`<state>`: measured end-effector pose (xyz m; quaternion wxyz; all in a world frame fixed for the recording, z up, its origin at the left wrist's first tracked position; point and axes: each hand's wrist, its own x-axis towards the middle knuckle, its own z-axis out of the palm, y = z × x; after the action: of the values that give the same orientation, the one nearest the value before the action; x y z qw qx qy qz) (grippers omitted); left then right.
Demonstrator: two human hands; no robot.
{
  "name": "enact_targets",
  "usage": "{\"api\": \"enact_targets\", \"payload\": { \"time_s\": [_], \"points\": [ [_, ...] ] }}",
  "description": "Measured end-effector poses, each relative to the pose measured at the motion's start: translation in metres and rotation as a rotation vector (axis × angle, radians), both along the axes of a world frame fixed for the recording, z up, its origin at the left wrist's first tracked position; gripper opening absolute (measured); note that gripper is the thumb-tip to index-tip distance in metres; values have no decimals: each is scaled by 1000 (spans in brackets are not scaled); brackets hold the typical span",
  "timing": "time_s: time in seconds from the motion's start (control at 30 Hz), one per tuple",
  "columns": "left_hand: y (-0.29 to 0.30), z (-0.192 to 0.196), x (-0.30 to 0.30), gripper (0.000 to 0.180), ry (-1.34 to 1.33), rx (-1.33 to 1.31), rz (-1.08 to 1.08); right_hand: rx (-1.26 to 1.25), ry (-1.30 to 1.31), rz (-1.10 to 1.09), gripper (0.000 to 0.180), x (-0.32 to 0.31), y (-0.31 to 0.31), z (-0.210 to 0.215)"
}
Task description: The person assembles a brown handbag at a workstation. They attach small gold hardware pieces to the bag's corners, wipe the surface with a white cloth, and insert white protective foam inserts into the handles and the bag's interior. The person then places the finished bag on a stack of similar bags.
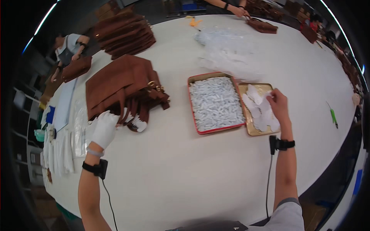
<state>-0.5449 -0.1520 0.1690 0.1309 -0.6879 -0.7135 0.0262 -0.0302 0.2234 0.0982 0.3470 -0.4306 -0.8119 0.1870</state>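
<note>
A stack of brown handbags (119, 82) lies on the white table at left, handles toward me and gold-coloured hardware on the right side. My left hand (105, 130), in a white glove, is closed at the nearest handle (122, 103); its fingertips are partly hidden. White scalloped pieces (139, 124) hang by the handles just right of it. Over a shallow gold tray (257, 131) at right, my bare right hand (279, 104) pinches a thin white scalloped piece (266, 104). More such pieces (262, 122) lie in the tray.
Beside the tray stands a red-rimmed tin (198, 131) full of small white tubular pieces. Clear plastic bags (227, 50) lie beyond. Another pile of brown bags (125, 34) is at the far left. A green-handled tool (333, 117) rests at right. Co-workers handle bags around the table.
</note>
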Motion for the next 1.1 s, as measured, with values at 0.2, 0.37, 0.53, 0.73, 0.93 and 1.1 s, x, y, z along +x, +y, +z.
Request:
{"api": "enact_targets", "payload": {
  "time_s": [0.2,0.37,0.53,0.73,0.93,1.1],
  "points": [
    [-11,-2,-27,16,-226,-124,103,-632,769,267,33,-84,-139,78],
    [6,23,-24,22,-570,-219,275,-1264,734,570,16,-224,-256,-1],
    [1,36,-34,32,-654,-196,140,-1476,896,407,23,-337,-303,-22],
    [-4,18,-44,31,-621,-117,102,-1563,1147,332,23,-390,-336,-23],
    [-18,1,-32,30,-768,158,121,-1252,932,407,28,-393,-333,-40],
    [-22,-35,-29,27,-634,332,79,-941,770,632,16,-381,-321,-27]
  ]
}}
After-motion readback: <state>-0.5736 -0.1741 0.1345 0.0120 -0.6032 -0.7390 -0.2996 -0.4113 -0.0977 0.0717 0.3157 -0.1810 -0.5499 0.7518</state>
